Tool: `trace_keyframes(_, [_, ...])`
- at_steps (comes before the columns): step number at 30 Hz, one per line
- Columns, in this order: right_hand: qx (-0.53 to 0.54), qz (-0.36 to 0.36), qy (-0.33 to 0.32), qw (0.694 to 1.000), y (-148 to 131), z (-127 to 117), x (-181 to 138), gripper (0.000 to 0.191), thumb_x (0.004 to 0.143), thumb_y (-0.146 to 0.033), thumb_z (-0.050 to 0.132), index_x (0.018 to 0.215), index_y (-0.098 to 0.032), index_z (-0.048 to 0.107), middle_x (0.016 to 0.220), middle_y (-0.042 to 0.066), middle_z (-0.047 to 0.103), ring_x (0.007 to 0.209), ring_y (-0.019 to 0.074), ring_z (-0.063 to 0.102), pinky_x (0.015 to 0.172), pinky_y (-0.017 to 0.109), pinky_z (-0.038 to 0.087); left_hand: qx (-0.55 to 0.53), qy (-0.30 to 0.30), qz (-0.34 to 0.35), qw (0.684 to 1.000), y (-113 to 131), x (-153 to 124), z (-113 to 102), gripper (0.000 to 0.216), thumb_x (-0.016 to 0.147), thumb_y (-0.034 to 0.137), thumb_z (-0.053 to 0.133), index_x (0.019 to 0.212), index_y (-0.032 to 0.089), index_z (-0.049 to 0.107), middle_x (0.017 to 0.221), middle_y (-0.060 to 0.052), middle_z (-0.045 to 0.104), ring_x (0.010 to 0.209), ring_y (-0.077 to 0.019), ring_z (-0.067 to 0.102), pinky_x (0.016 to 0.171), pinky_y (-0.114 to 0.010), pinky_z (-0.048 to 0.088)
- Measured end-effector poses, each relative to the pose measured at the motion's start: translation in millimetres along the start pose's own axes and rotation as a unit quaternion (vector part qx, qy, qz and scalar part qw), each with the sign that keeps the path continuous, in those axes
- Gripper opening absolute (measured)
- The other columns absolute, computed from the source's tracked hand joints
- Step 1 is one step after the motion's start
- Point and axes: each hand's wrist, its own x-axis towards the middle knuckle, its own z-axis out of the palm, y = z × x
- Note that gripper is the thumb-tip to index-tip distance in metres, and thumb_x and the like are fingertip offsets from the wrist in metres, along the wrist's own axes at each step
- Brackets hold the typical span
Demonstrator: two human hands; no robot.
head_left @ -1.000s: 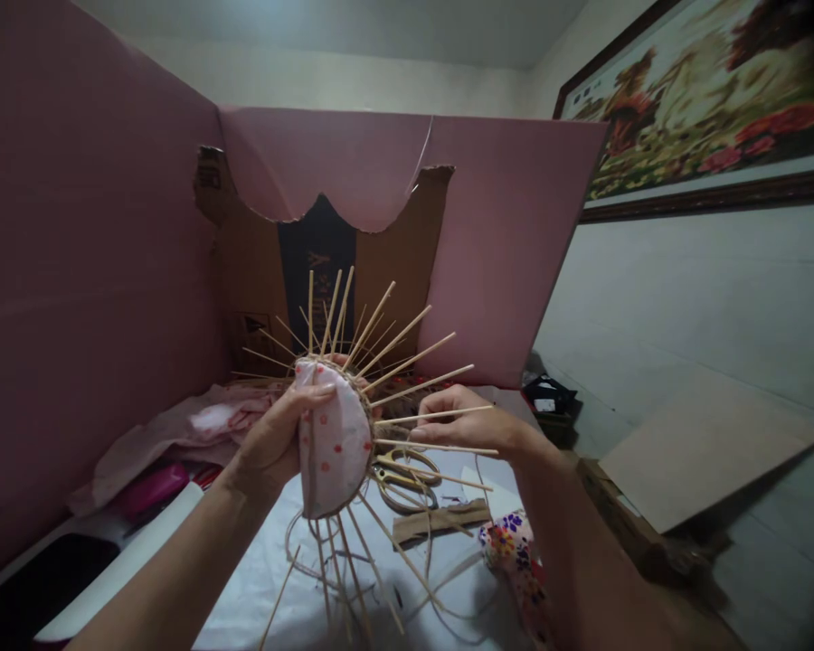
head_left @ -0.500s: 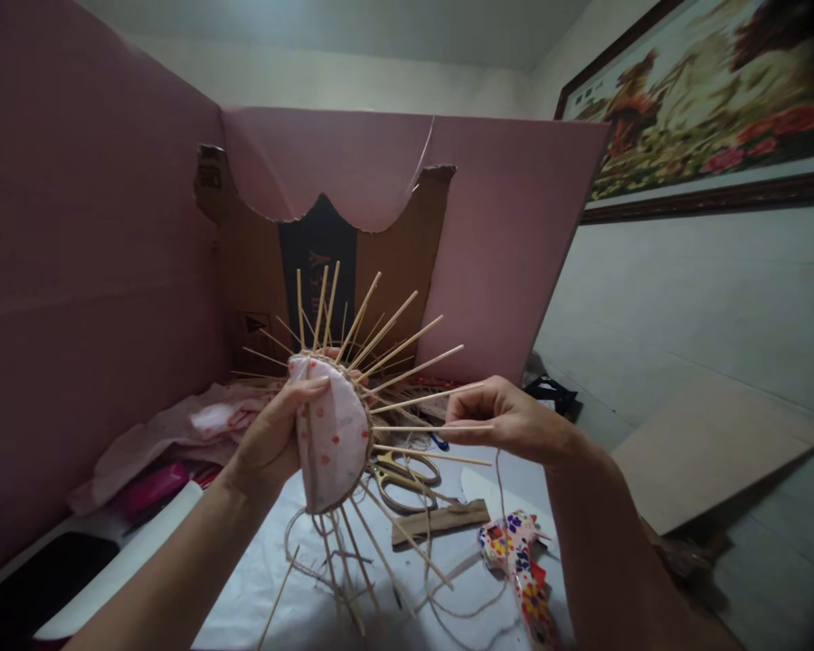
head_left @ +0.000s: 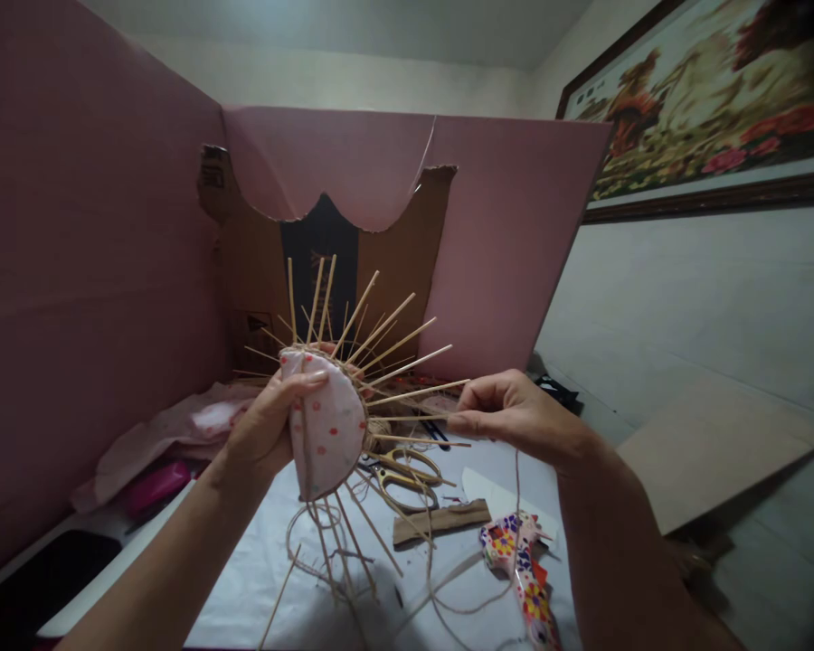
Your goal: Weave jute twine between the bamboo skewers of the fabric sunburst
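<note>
My left hand [head_left: 281,398] holds a half-round disc [head_left: 329,429], covered in white cloth with small red dots, at its straight side. The thumb lies flat on its face; the other fingers are mostly hidden behind. Thin wooden sticks [head_left: 393,318] fan out from its curved edge, where brown twine is wound. To the right, my right hand [head_left: 498,407] is closed in a pinch by the stick tips. Jute twine [head_left: 516,488] hangs from below this hand to the table; the pinched part is mostly hidden by the fingers.
On the white table [head_left: 244,579] lie gold-handled scissors [head_left: 407,479], a brown strip [head_left: 440,523] and a flower-patterned glue gun [head_left: 525,565]. A cut cardboard piece [head_left: 400,262] stands behind against pink panels [head_left: 508,226]. Pink cloth [head_left: 149,434] lies at left.
The disc with its sticks has shifted slightly left and up in my left hand. My right hand stays pinched, now nearer the stick tips, and the hanging twine has swung right.
</note>
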Motion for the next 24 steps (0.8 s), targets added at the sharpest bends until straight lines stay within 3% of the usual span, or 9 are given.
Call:
trace_keyframes(7, [-0.014, 0.0, -0.009, 1.0, -1, -4, -2, 0.031, 0.069, -0.042, 0.073, 0.064, -0.014, 0.062, 0.059, -0.001, 0.055, 0.054, 0.0092, 0.046, 0.049, 0.023, 0.034, 0.003, -0.005, -0.005, 1.0, 2, -1, 0, 0.021, 0.069, 0.009, 0.067, 0.085, 0.019, 0.056, 0.071, -0.001, 0.071, 0.059, -0.0178, 0.069, 0.054, -0.028, 0.059])
trace_keyframes(10, [-0.037, -0.024, -0.001, 0.999, 0, -8, -5, 0.032, 0.077, -0.045, 0.066, 0.067, -0.015, 0.061, 0.057, -0.003, 0.05, 0.052, 0.0083, 0.04, 0.047, 0.023, 0.03, 0.007, 0.001, -0.004, 1.0, 2, -1, 1, 0.022, 0.069, 0.009, 0.067, 0.086, 0.018, 0.057, 0.072, -0.001, 0.071, 0.057, -0.0163, 0.068, 0.053, -0.027, 0.058])
trace_keyframes(13, [-0.082, -0.059, 0.039, 0.994, 0, -8, -10, 0.034, 0.081, -0.046, 0.061, 0.065, -0.016, 0.062, 0.056, -0.003, 0.047, 0.052, 0.0087, 0.037, 0.047, 0.024, 0.028, 0.012, 0.006, -0.001, 1.0, 2, -1, 2, 0.023, 0.068, 0.009, 0.067, 0.087, 0.019, 0.058, 0.071, 0.0, 0.071, 0.057, -0.0164, 0.067, 0.053, -0.027, 0.059])
trace_keyframes(17, [-0.151, -0.091, 0.119, 0.977, -8, 0, -20, 0.031, 0.083, -0.042, 0.059, 0.067, -0.016, 0.066, 0.059, 0.0, 0.055, 0.054, 0.0104, 0.042, 0.048, 0.024, 0.031, 0.037, 0.032, 0.016, 0.999, 4, -1, 4, 0.032, 0.068, 0.01, 0.067, 0.097, 0.019, 0.059, 0.073, -0.001, 0.071, 0.06, -0.0166, 0.068, 0.055, -0.027, 0.059])
trace_keyframes(19, [-0.184, -0.107, 0.093, 0.973, -14, 6, -24, 0.029, 0.084, -0.04, 0.06, 0.069, -0.017, 0.068, 0.059, 0.0, 0.057, 0.053, 0.0104, 0.044, 0.048, 0.024, 0.032, 0.042, 0.031, 0.022, 0.998, 4, 0, 5, 0.035, 0.068, 0.01, 0.067, 0.101, 0.02, 0.059, 0.074, -0.001, 0.071, 0.062, -0.0175, 0.068, 0.055, -0.027, 0.059])
trace_keyframes(24, [-0.218, -0.152, -0.083, 0.961, -24, 31, -26, 0.017, 0.083, -0.027, 0.063, 0.071, -0.018, 0.07, 0.061, -0.001, 0.063, 0.055, 0.0094, 0.05, 0.053, 0.023, 0.035, 0.03, 0.021, 0.02, 0.999, 0, -1, 6, 0.032, 0.067, 0.011, 0.068, 0.097, 0.019, 0.06, 0.074, -0.001, 0.071, 0.063, -0.0183, 0.069, 0.054, -0.024, 0.058])
